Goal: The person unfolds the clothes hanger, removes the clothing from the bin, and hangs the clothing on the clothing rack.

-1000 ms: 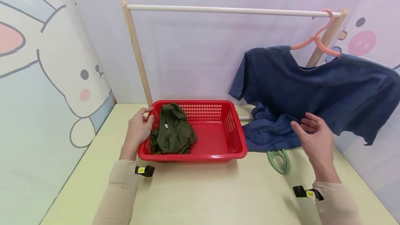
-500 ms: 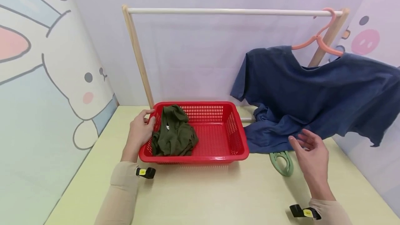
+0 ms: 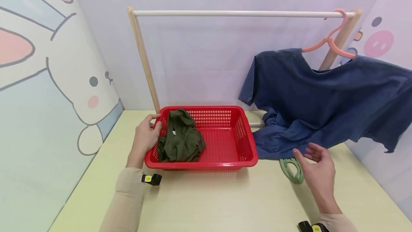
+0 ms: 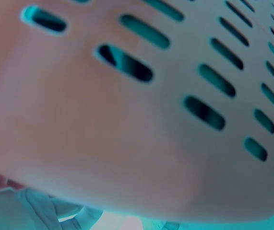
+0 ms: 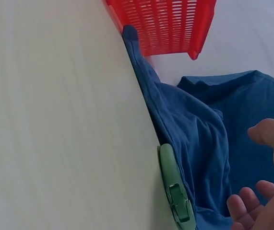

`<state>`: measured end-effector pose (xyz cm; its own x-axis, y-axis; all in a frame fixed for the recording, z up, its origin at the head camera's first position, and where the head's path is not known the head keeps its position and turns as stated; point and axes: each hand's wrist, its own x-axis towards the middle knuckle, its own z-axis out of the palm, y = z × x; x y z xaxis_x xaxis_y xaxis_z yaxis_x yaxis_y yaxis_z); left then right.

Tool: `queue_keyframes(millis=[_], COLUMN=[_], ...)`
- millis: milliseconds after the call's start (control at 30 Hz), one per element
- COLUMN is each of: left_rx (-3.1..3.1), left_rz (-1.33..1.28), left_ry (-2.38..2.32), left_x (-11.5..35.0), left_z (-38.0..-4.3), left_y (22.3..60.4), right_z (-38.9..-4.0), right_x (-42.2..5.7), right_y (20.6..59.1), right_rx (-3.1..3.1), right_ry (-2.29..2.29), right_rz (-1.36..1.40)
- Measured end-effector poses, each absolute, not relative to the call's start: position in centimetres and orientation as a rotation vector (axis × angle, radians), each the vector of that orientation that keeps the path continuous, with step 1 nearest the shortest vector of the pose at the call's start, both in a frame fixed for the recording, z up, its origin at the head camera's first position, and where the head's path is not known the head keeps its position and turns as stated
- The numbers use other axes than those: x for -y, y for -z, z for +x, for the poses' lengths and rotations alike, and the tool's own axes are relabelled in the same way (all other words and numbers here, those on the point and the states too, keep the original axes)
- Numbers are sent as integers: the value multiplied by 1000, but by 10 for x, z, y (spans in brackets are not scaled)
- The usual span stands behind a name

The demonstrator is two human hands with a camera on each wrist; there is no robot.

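At the left end of a red plastic basket (image 3: 216, 164), my left hand (image 3: 146, 135) grips the rim with thumb and fingers. Inside, on the left, lies a crumpled dark green garment (image 3: 181, 140). My right hand (image 3: 317, 169) is held with loosely bent fingers and nothing in it, near the lower part of a navy T-shirt (image 3: 309, 85). That shirt hangs from an orange hanger (image 3: 342, 49), its lower part bunched on the table. A green plastic loop-shaped piece (image 3: 292, 173) sticks out from under the cloth. In the left wrist view the slotted basket wall (image 4: 103, 143) fills the picture.
A rack with a white rod (image 3: 225, 13) and wooden posts (image 3: 143, 58) stands behind the basket. Walls with cartoon animals enclose the pale yellow table (image 3: 206, 203) at the back and sides.
My right hand has drawn down and slightly left, away from the T-shirt. My left hand stays at the basket's rim. The whole view has shifted slightly.
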<state>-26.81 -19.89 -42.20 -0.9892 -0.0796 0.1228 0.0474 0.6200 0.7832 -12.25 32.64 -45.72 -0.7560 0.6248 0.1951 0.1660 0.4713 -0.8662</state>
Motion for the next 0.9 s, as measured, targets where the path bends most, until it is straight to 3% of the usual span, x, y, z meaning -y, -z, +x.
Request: queue_keyframes(millis=[567, 900], left_rx=[2714, 2716], left_rz=[45, 45], left_ry=[1288, 1296], left_x=[198, 198], left_z=[-268, -268], left_y=[420, 418], right_z=[-126, -131], right_x=[-321, -323], right_y=[467, 469], right_rx=[2503, 2730], right_ry=[-1185, -898], right_rz=[-714, -677])
